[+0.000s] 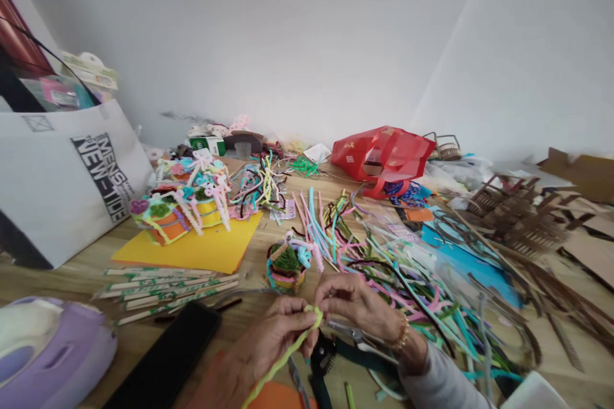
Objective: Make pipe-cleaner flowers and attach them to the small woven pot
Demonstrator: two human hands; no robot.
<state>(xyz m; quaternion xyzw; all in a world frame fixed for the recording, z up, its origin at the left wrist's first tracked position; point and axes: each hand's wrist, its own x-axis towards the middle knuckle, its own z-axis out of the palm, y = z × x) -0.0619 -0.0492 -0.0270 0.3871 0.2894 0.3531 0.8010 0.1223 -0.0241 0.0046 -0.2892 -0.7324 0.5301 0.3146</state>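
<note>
Wooden tabletop [62,281] runs across the lower frame beneath pale walls, crowded with craft materials. My left hand [273,345] and right hand [357,307] are together at bottom centre, their fingertips pinching a yellow-green pipe cleaner [279,363] whose tail trails toward the lower left. Just above them sits a small pipe-cleaner basket [286,271], trimmed in green, pink and blue. To the left, on a yellow foam sheet [206,249], stand larger decorated baskets [180,208] that look finished. Plenty seems left to use: loose pipe cleaners [384,268] sprawl across the right of the table, and printed craft sticks [167,291] lie at left. Pliers [322,358] rest just below my hands.
</note>
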